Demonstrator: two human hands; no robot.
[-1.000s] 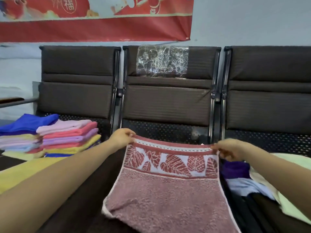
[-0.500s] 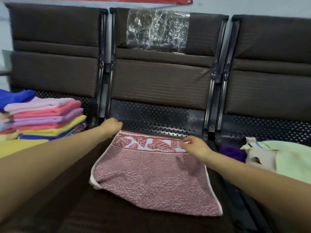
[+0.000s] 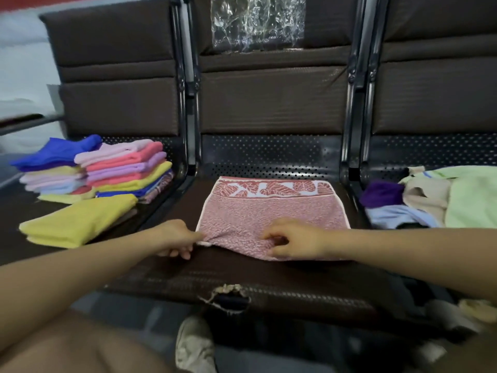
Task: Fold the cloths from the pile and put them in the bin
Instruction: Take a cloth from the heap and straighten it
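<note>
A pink towel (image 3: 271,211) with a red leaf border lies flat on the middle seat (image 3: 269,270) of a dark bench. My left hand (image 3: 176,238) pinches its near left corner. My right hand (image 3: 291,242) grips the near edge towards the right, fingers curled into the fabric. An unfolded pile of cloths (image 3: 435,197), green, beige, purple and pale blue, lies on the right seat. Folded cloths (image 3: 121,170) in several colours are stacked on the left seat. No bin is in view.
A folded yellow cloth (image 3: 80,222) lies in front of the stacks on the left seat. The middle seat's front edge has a torn hole (image 3: 228,297). Crinkled plastic (image 3: 256,22) hangs on the middle backrest. A shoe (image 3: 195,343) shows below the seat.
The towel, held up by its top corners a second ago, now lies on the seat. Both hands have moved from the far bordered edge to the near edge and taken hold of it.
</note>
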